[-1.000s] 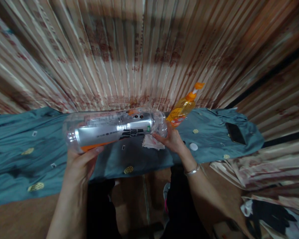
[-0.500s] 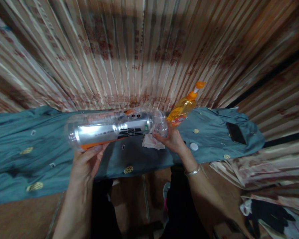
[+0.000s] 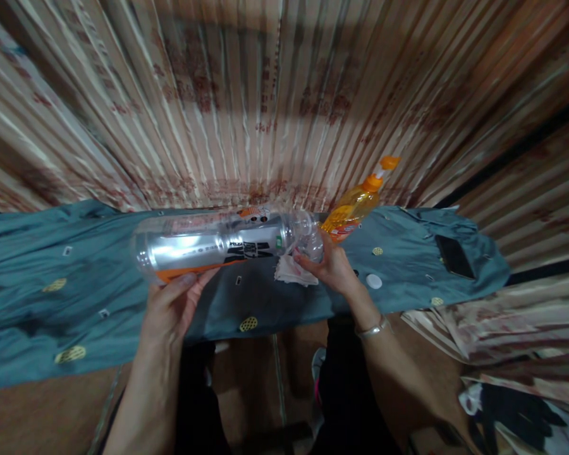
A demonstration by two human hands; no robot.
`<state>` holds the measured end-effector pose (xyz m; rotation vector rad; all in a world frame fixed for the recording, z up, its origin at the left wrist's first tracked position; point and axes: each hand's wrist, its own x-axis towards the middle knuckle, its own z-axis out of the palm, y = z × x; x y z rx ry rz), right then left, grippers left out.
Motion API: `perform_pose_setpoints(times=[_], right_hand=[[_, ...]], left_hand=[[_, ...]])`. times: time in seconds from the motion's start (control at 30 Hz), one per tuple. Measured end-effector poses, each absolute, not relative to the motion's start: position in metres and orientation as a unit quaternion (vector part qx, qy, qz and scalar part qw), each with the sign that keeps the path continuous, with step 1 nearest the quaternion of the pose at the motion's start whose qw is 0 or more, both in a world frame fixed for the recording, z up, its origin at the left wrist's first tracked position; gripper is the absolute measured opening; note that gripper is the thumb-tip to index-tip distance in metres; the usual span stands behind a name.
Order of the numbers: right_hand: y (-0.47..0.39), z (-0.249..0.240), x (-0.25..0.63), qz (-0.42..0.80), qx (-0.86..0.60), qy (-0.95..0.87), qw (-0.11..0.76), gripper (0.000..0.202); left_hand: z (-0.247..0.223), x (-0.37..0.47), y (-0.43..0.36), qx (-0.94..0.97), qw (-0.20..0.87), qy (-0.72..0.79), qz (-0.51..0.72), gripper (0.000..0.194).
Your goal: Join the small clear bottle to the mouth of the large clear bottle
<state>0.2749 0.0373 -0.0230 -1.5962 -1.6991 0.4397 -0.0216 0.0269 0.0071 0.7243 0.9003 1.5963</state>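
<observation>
A large clear plastic bottle (image 3: 208, 248) with a silver, black and orange label lies sideways across both hands, above the cloth-covered table. My left hand (image 3: 177, 297) grips its base end from below, thumb along the near side. My right hand (image 3: 330, 262) is wrapped round the neck end. Whether the bottle's mouth has a cap is hidden by the fingers. Just beyond my right hand stands an orange pump bottle (image 3: 353, 212) of yellow liquid. Under the bottle's neck lies a crumpled whitish cloth (image 3: 294, 270), and a white round cap (image 3: 373, 280) rests right of my right hand.
A teal patterned cloth (image 3: 99, 253) covers the long narrow table. Toward its right end lies a black phone (image 3: 455, 256). Pleated curtains (image 3: 246, 114) hang close behind the table and on the right. Dark and white fabric (image 3: 521, 411) lies at lower right.
The view has shifted slightly, so everything sits a little further right. Both hands keep the same hold on the large bottle, which stays sideways.
</observation>
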Motion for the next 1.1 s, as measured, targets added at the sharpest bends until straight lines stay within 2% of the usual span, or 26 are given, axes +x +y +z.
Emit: perform_pose_setpoints(times=[0.23,0.53,1.1], right_hand=[[0.036,-0.023,0.275,0.159,-0.620,-0.672,0.372,0.078],[0.035,-0.028,0.278,0.148,-0.617,-0.669,0.388,0.076],[0.035,-0.027,0.276,0.161,-0.626,-0.660,0.383,0.077]], left_hand=[[0.021,-0.008,0.022,0.245,0.567,0.337,0.710,0.072],[0.017,-0.002,0.024,0.231,0.593,0.325,0.699,0.065],[0.023,-0.009,0.026,0.231,0.608,0.326,0.686,0.072]])
